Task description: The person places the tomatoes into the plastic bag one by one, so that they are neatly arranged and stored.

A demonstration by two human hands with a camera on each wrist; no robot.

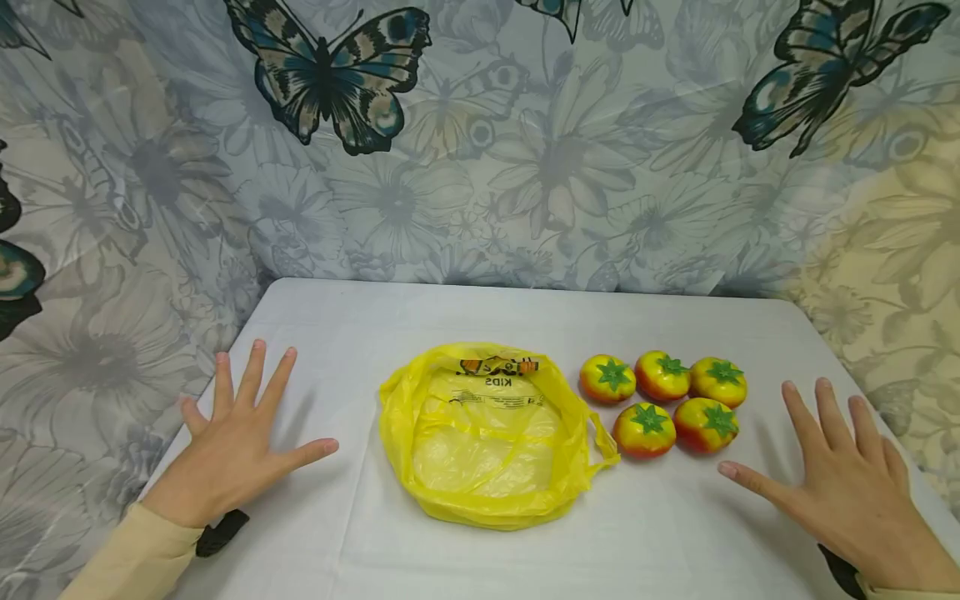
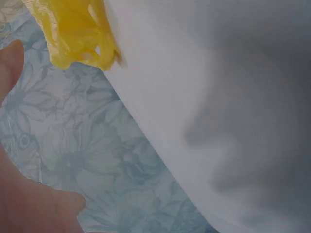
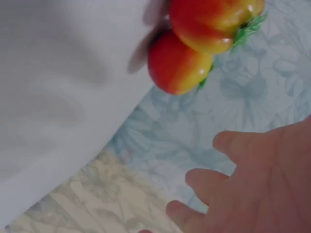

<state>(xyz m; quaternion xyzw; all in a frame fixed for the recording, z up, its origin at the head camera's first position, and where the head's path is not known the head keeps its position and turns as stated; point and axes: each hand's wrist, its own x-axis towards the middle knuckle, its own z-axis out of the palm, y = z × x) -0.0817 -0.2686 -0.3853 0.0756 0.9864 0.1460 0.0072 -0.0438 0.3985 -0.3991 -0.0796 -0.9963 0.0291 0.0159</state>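
Note:
A yellow plastic bag (image 1: 487,512), its mouth spread wide in a ring, lies at the middle of the white table. Dark print shows on its inner far side. To its right sit several glossy red-and-yellow tomato-like fruits with green leafy tops, among them a front one (image 1: 644,431) near the bag's handle (image 1: 600,446). My left hand (image 1: 236,446) is held left of the bag, fingers spread and holding nothing. On the other side, my right hand (image 1: 851,475) has its fingers spread too, right of the fruits. In the right wrist view, two fruits (image 3: 177,63) show beyond that hand's fingers.
The white table (image 1: 360,317) has rounded far corners. Behind it hangs a grey-blue cloth (image 1: 480,200) printed with flowers and butterflies, which also covers the sides. Dark bands (image 1: 222,533) are worn at both wrists.

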